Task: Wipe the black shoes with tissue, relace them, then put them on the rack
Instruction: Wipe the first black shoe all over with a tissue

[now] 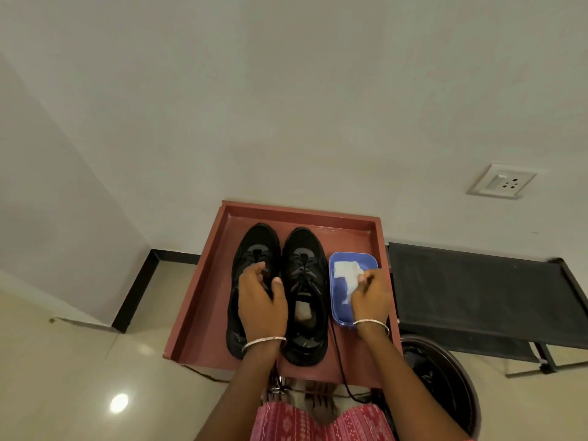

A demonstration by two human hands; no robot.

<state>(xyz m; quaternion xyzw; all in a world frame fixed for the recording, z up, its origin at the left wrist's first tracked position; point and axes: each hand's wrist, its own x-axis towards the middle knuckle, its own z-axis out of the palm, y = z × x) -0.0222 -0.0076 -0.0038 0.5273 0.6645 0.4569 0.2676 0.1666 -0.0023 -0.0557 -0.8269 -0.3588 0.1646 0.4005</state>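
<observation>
Two black shoes stand side by side on a reddish-brown tray-like table top [203,281], toes pointing away from me. My left hand [262,297] grips the left shoe [254,246] around its tongue and opening. The right shoe [304,268] is laced, and something pale lies inside it. To its right sits a blue plastic tub [337,313] with white tissue [346,270] in it. My right hand [370,296] pinches the tissue over the tub. A loose black lace [339,361] trails off the table's near edge.
A black low rack or stand [477,291] is to the right of the table against the wall. A dark round bin [445,377] stands at the lower right. A wall socket [501,181] is above the rack. Beige floor tiles spread to the left.
</observation>
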